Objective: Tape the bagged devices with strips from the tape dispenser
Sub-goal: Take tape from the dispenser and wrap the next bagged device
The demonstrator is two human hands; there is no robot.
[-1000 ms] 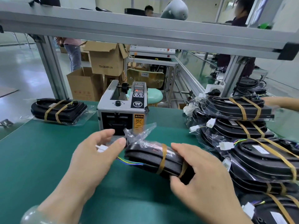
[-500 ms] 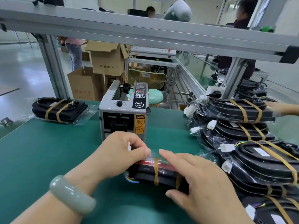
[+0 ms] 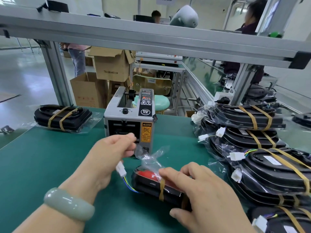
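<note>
A black device (image 3: 148, 184) in a clear bag lies on the green mat (image 3: 42, 165) in front of me, with one brown tape band around it. Its loose bag end (image 3: 149, 155) sticks up, and a white connector (image 3: 121, 170) on coloured wires hangs out at the left. My right hand (image 3: 202, 190) grips the device from above, thumb on the near side. My left hand (image 3: 111, 153) is at the outlet of the grey tape dispenser (image 3: 127, 118). Its thumb and forefinger pinch together there, hiding the tape strip.
Several taped bagged devices are stacked at the right (image 3: 252, 118). One more taped device (image 3: 62, 116) lies at the far left of the mat. An aluminium frame beam (image 3: 151, 39) crosses overhead. Cardboard boxes (image 3: 109, 66) and people are beyond the bench.
My left hand has left the bag end on the device and risen to the dispenser outlet. The bag end has sprung up. My right hand stays on the device.
</note>
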